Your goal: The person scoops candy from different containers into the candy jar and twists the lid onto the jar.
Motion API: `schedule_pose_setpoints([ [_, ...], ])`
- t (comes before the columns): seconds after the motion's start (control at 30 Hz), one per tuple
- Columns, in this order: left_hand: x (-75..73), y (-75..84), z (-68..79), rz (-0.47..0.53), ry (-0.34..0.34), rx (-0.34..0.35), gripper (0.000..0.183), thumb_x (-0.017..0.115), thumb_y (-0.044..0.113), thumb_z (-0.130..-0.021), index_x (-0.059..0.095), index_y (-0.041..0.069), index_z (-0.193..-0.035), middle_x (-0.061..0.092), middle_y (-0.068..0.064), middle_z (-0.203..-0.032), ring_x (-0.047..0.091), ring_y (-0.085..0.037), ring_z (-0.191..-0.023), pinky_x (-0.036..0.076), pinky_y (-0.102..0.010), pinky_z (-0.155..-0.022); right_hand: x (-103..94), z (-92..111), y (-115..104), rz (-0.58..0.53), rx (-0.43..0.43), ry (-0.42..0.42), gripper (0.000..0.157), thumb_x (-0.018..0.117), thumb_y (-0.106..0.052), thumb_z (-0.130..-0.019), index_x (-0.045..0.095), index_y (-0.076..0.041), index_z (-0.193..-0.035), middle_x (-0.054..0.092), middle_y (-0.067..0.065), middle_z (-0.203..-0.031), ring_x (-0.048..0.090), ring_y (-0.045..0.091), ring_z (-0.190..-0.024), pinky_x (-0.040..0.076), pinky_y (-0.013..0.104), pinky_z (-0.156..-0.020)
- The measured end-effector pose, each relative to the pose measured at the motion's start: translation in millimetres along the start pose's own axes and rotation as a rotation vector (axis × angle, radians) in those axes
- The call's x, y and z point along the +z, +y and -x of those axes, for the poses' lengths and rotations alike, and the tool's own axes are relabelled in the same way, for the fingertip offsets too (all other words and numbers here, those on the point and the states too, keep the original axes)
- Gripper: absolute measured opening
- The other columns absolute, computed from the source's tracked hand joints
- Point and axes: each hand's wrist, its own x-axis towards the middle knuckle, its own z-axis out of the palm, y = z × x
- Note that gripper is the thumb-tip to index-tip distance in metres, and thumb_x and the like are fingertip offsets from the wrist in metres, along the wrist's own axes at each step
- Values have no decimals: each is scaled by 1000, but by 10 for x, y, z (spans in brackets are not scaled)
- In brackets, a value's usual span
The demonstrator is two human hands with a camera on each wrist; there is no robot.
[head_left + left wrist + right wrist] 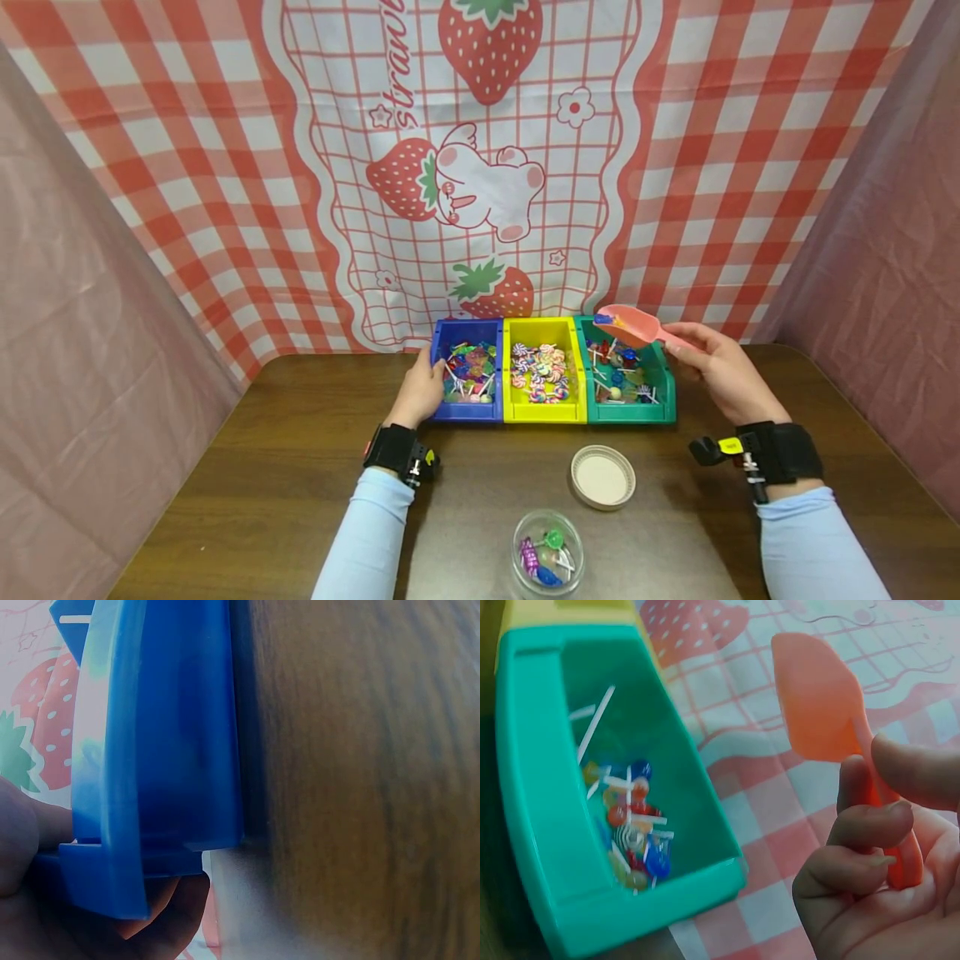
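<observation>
My right hand (723,371) grips the handle of a pink scoop (637,325), its fingers curled round it in the right wrist view. Small blue and yellow pieces lie in the scoop, which is held over the back of the green bin (633,414). Lollipops (634,836) and shiny candies lie inside that bin. At the other end of the row, my left hand (418,392) holds the outer side of the blue bin (467,412). In the left wrist view, fingers (187,911) curl under a corner of this bin.
Between these bins sits a yellow bin (544,413) of swirled lollipops. Nearer on the wooden table (285,467) are a round, pale lid (602,477) and a clear jar (516,571) with several candies inside. A strawberry-print checked cloth (690,167) hangs behind the bins.
</observation>
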Motion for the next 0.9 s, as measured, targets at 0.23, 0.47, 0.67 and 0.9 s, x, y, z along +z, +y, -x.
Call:
schedule_pose_setpoints([
  [0.23, -7, 5, 5, 0, 7, -2, 49, 40, 20, -108, 30, 1, -152, 52, -26, -139, 50, -38, -128, 37, -52, -108, 18, 5, -26, -222, -43, -61, 33, 58, -26, -102, 53, -9, -130, 51, 4, -95, 41, 17, -72, 36, 27, -60],
  [0.47, -7, 10, 5, -2, -4, -5, 51, 39, 20, -108, 27, -1, -153, 49, -27, -143, 47, -38, -131, 35, -51, -110, 35, 22, -38, -515, -130, -154, 23, 51, -12, -105, 58, -8, -126, 50, 2, -87, 39, 15, -68, 32, 28, -59],
  [0.67, -9, 15, 6, -5, 0, -4, 50, 39, 19, -108, 28, -1, -153, 50, -27, -142, 48, -38, -131, 35, -51, -110, 63, 15, -30, -669, -174, -219, 25, 46, -4, -105, 61, -6, -125, 53, 4, -87, 41, 15, -67, 26, 34, -62],
  [0.9, -10, 20, 1, 0, -9, -11, 51, 38, 20, -109, 27, 0, -154, 49, -26, -143, 48, -38, -131, 35, -51, -110, 82, 12, -39, -791, -187, -221, 27, 39, -7, -108, 61, -5, -122, 58, 5, -95, 34, 18, -67, 33, 28, -63],
])
